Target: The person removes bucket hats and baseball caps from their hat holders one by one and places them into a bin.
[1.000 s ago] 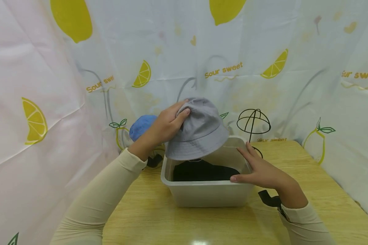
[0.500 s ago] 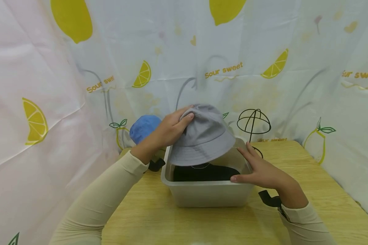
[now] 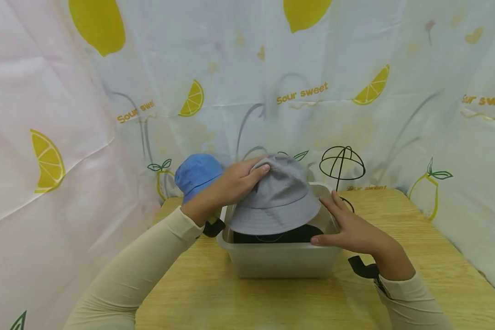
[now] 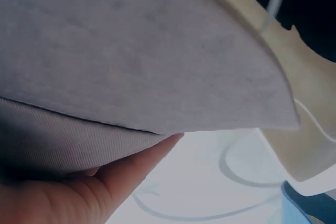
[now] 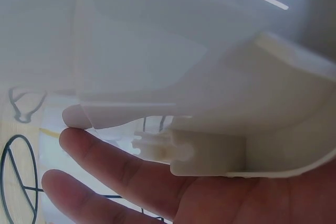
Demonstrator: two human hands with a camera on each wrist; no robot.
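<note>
A grey bucket hat is held by its crown in my left hand, brim down, over the opening of a white plastic bin. Its brim fills much of the left wrist view, where part of my hand shows under it. Inside the bin lies a black item with a thin pale line, partly hidden by the hat; its kind I cannot tell. My right hand rests on the bin's right rim, thumb at the front edge. In the right wrist view its straight fingers extend along the bin.
A blue bucket hat stands behind my left forearm, partly covered by it. At the back right is a black wire hat stand. The wooden table meets a lemon-print curtain behind and at both sides.
My left hand has lowered the grey hat and brought it slightly to the right, so it covers more of the black item. My right hand has stayed on the bin.
</note>
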